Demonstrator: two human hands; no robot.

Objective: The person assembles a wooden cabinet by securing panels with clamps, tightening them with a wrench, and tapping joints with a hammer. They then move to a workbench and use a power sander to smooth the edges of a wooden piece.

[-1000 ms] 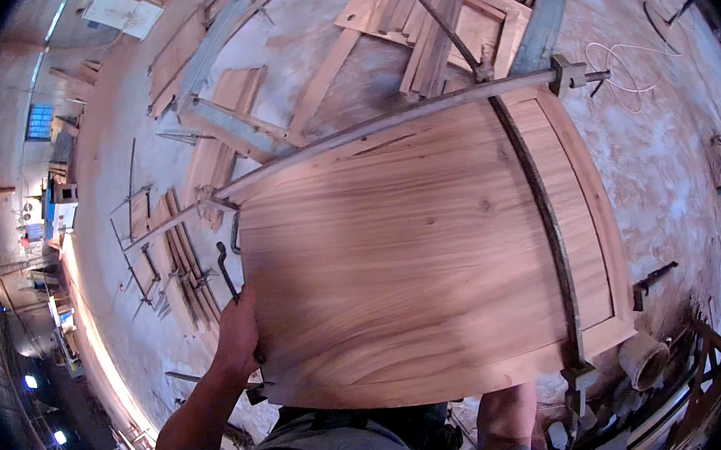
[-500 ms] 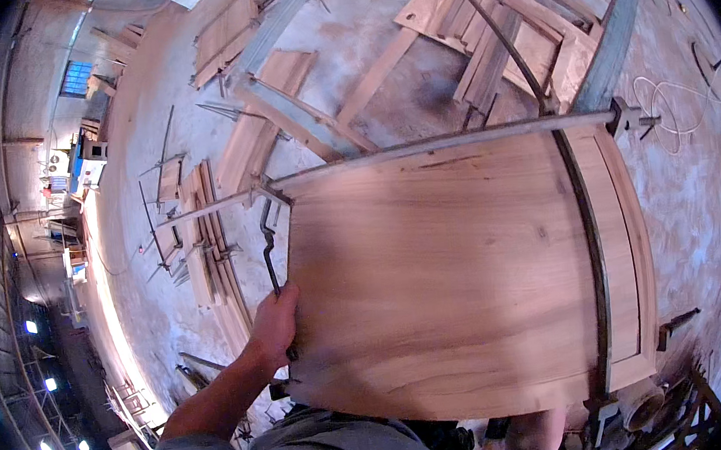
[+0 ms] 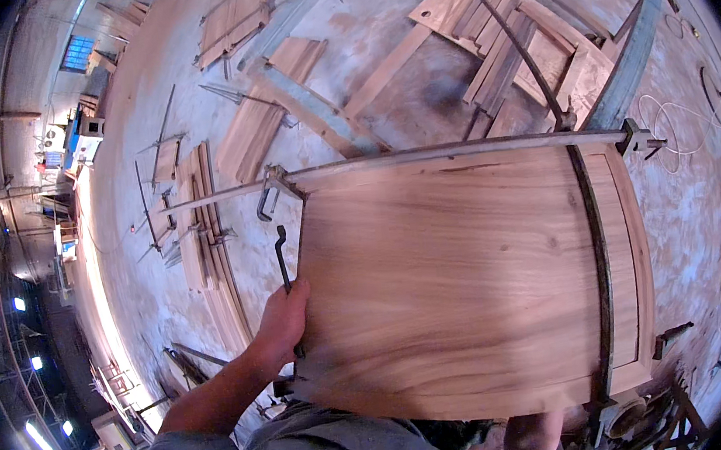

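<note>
A wide wooden panel [image 3: 445,277] fills the middle, with a framed strip along its right side. My left hand [image 3: 284,321] is wrapped round a dark bent metal rod [image 3: 281,255] beside the panel's left edge. The rod's crooked upper end stands free, below the screw handle [image 3: 265,207] of a long bar clamp [image 3: 441,153]. That clamp lies across the panel's far edge. A second bar clamp [image 3: 598,270] runs from far to near over the right part. My right forearm [image 3: 532,435] shows at the near edge; the panel hides the hand.
Wooden boards [image 3: 499,35] lie stacked beyond the panel. More boards [image 3: 208,241] and thin clamps lie on the floor to the left. A pale blue beam [image 3: 632,47] stands at the far right, near a coiled white cord [image 3: 671,126]. A machine [image 3: 86,135] stands far left.
The rod's upper end has come away from the clamp's screw handle and now sits lower. My left hand still grips it. The view has shifted slightly.
</note>
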